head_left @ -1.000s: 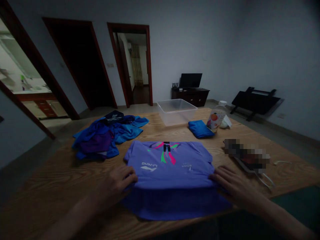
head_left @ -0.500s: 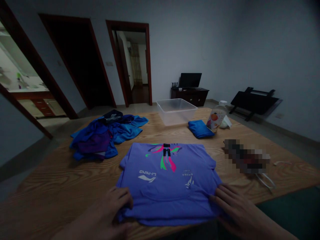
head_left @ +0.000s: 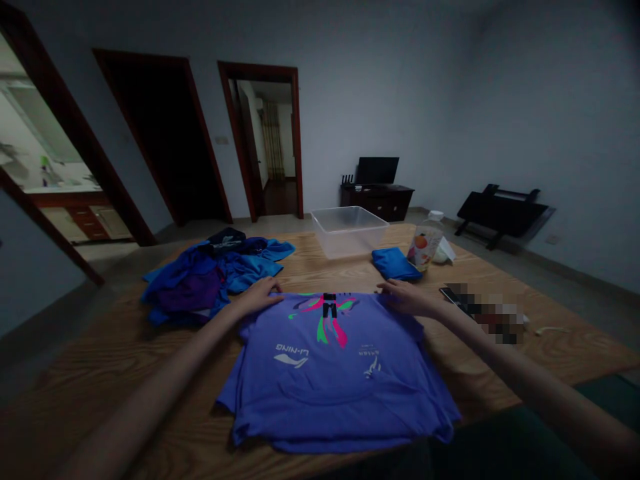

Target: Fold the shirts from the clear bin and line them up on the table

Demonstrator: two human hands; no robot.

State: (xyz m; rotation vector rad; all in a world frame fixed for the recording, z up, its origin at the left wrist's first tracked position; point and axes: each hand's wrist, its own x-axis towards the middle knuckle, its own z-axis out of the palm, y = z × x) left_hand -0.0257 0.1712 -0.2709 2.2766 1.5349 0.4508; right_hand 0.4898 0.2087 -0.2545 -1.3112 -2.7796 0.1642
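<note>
Purple Li-Ning T-shirt (head_left: 330, 400), folded, lies on the near part of the wooden table (head_left: 125, 393). Both forearms reach forward along its sides, palms down: the left hand (head_left: 259, 297) is at its far left corner, the right hand (head_left: 409, 298) at its far right corner. The fingers (head_left: 393, 287) of each are bent and slightly parted at the cloth; whether they pinch it, I cannot tell. Both arms are cut off by the frame's lower part, and an object (head_left: 493, 315) on the right is pixelated beyond recognition. Dim light dulls the clothes pile (head_left: 193, 287) at left. Farther back on the table stand a clear plastic bin (head_left: 345, 247) and a bottle (head_left: 425, 245), with a folded blue cloth (head_left: 396, 265) just beside the bottle. Beyond are pale walls, doorways and a television (head_left: 377, 171).
</note>
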